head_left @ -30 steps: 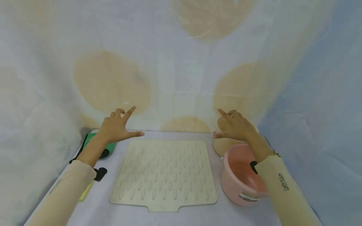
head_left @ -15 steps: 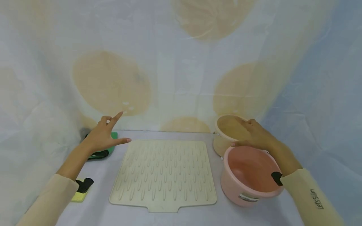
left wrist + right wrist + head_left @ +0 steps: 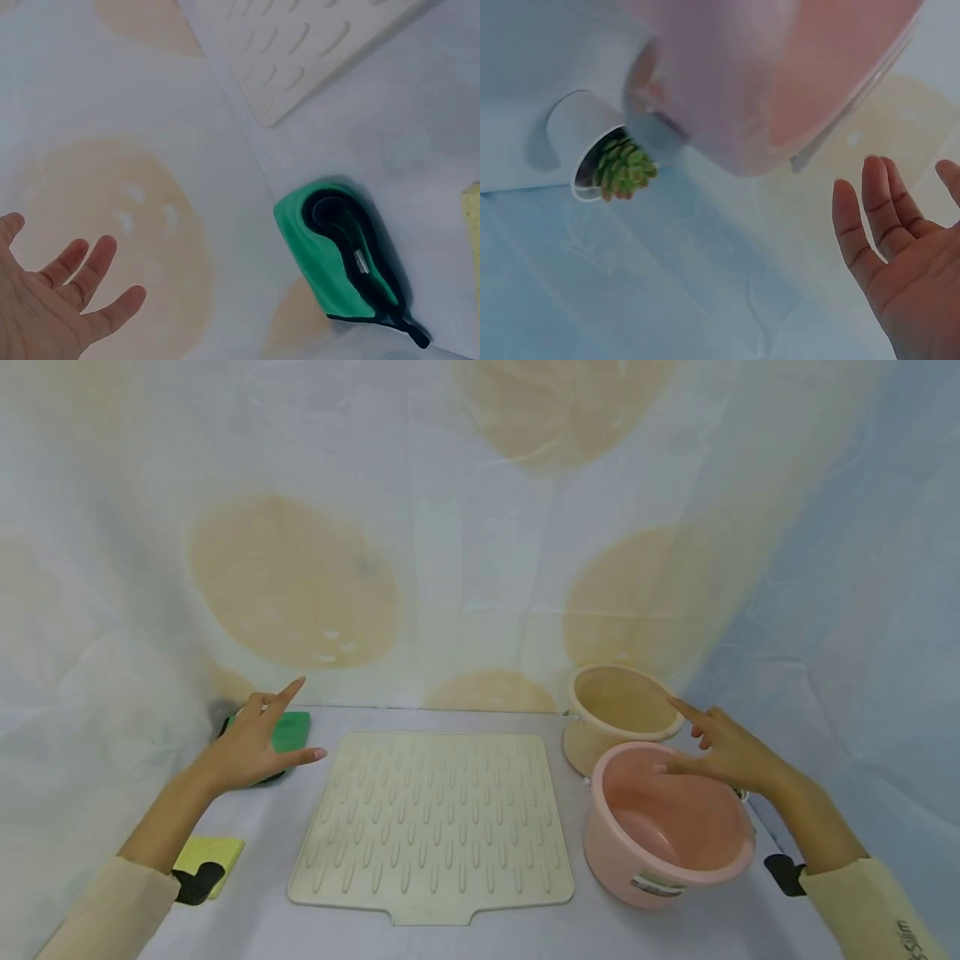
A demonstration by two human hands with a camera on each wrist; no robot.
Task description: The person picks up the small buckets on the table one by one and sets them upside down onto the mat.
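In the head view my left hand (image 3: 251, 747) hovers at the left with thumb and index finger spread, holding nothing. Nearest to it is a green cloth (image 3: 322, 262) with dark trim, partly hidden by that hand in the head view. My right hand (image 3: 723, 747), also holding nothing, is raised over the right rim of a pink bucket (image 3: 630, 864), its fingers loosely extended. Behind that bucket stands a cream bucket (image 3: 592, 739). Both buckets are upright, and I see nothing inside them. A pale ridged mat (image 3: 431, 827) lies flat between the hands.
A yellow sponge-like pad (image 3: 225, 852) lies at the left, partly under the left forearm. A small white pot (image 3: 577, 127) with a green succulent (image 3: 624, 169) stands beyond the pink bucket in the right wrist view. Patterned sheeting (image 3: 480, 527) hangs behind the table.
Both hands have moved apart and lower, the left one to the left and the right one to the right. More of both buckets and the yellow pad shows. The objects stay put.
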